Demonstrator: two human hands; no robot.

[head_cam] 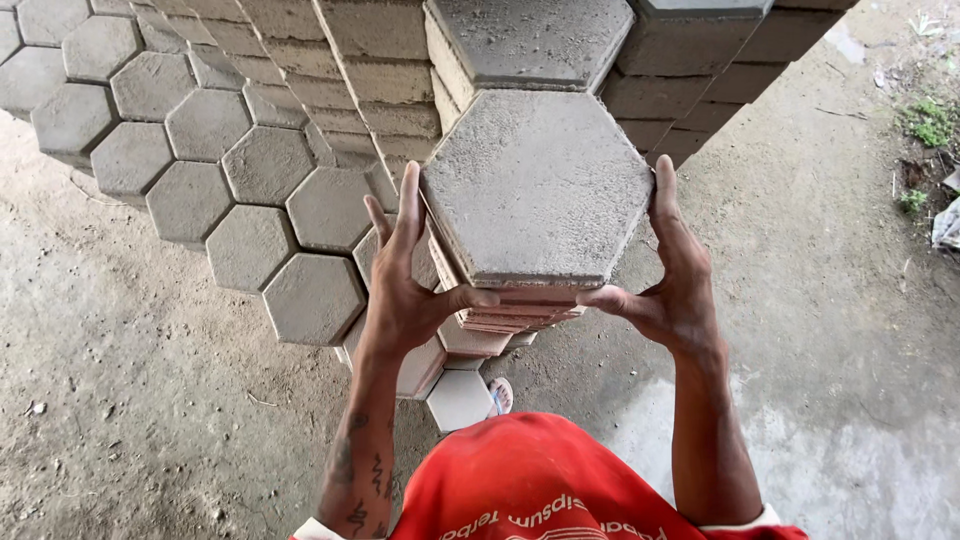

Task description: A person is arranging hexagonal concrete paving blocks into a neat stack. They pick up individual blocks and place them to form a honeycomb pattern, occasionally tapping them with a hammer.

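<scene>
Concrete yard, hexagonal paver [537,185] between both hands [540,300]

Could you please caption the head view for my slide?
Both bare hands, left hand and right hand, grip a grey hexagonal concrete paver atop a stack of pavers.

Two bare hands are in view, a left hand [405,300] and a right hand [670,290], one on each side of a single hexagonal paver [537,187], the top one of a stack [500,318] whose layers below are too hidden to count. To the left, about a dozen hexagon faces [200,160] show in the low pile (some cut by the frame edge). One red shirt [530,480] near, and two weed tufts [928,122] far right
</scene>
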